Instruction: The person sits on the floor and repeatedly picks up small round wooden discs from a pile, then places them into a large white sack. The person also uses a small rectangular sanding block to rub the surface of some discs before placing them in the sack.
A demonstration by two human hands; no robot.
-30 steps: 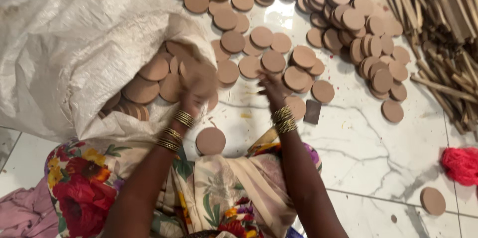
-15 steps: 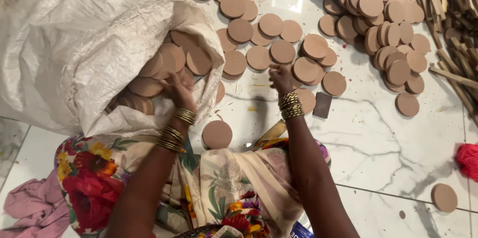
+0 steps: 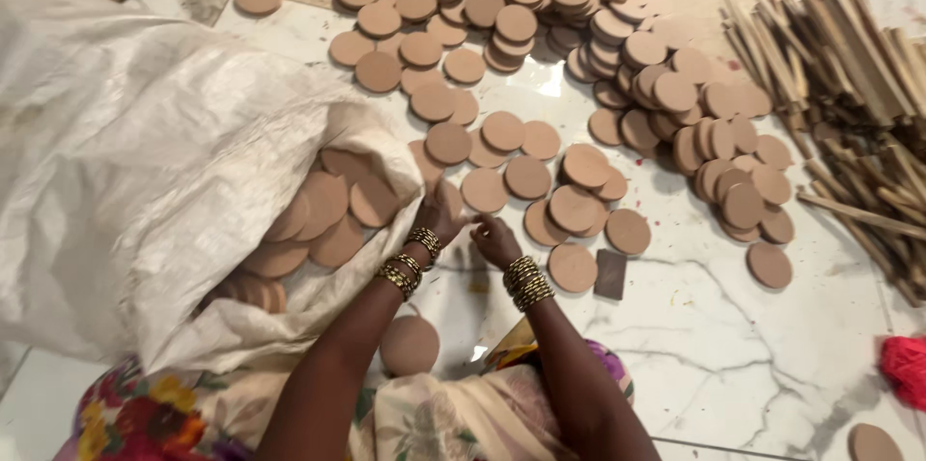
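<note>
- So both hands have pulled together since a second ago: left hand (image 3: 442, 215) left the sack (image 3: 145, 181) mouth, fingers curled, seemingly pinching a brown disc (image 3: 450, 199).
- Right hand (image 3: 495, 239) sits just beside it, fingertips touching, grip hard to tell.
- More discs (image 3: 526, 176) lie just beyond the fingers.

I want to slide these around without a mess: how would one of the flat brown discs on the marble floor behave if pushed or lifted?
The brown discs look thin, flat and rigid, so one would probably slide easily on the glossy marble floor rather than roll. Lying flush, it may be awkward to lift by an edge. The overlapped piles would likely spill if nudged.
</note>
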